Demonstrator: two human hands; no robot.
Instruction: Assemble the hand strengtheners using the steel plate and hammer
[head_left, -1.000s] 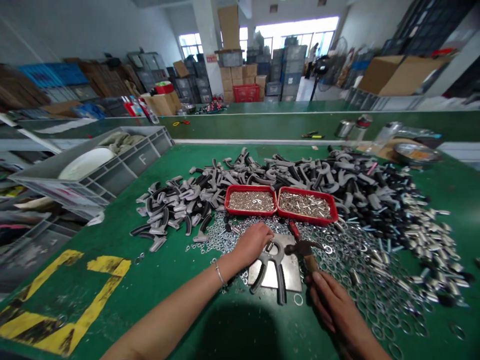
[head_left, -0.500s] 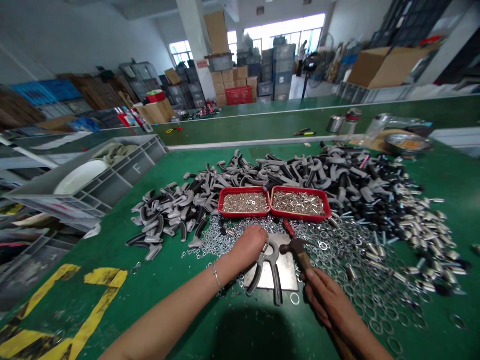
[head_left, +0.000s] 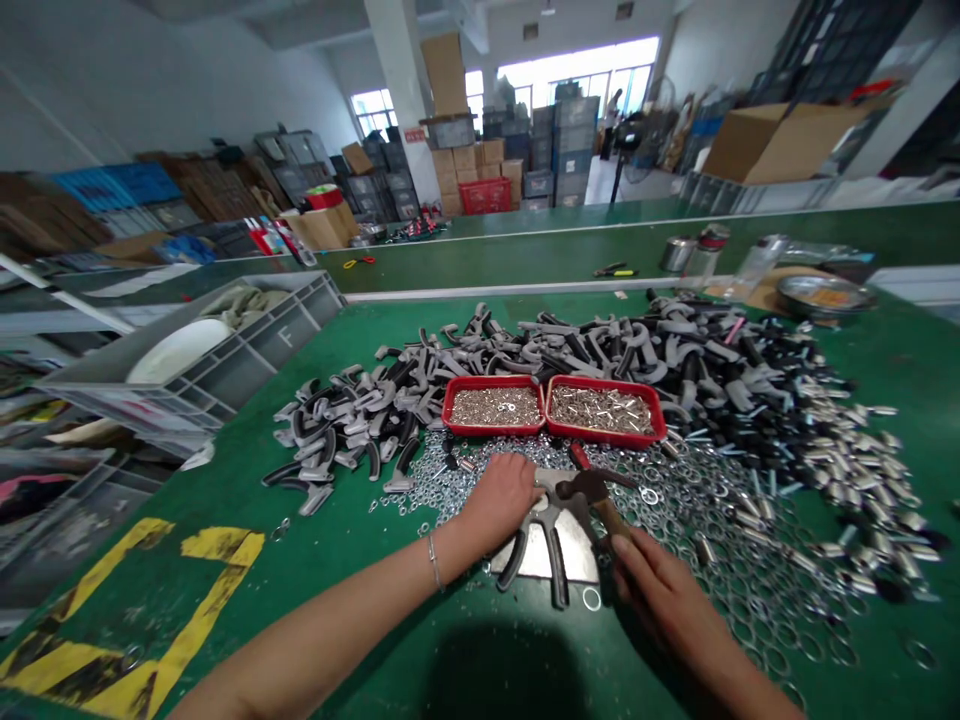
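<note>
My left hand [head_left: 501,497] is closed on the top of a grey and black two-handled tool [head_left: 541,540] that lies on a small metal plate [head_left: 577,556]. My right hand [head_left: 660,590] grips the wooden handle of a hammer [head_left: 592,493], whose head sits over the tool's joint. Two red trays [head_left: 555,404] of small metal parts stand just beyond the plate. Loose metal rings [head_left: 697,520] lie scattered around the plate.
A big pile of grey and black handles [head_left: 525,360] covers the green table [head_left: 337,560] beyond the trays. Small metal tubes [head_left: 855,450] lie at the right. A grey crate [head_left: 225,350] sits at the left. Yellow tape marks [head_left: 187,600] are near the left front.
The hammer head has moved left and down onto the tool's joint. My left hand has stayed on the tool.
</note>
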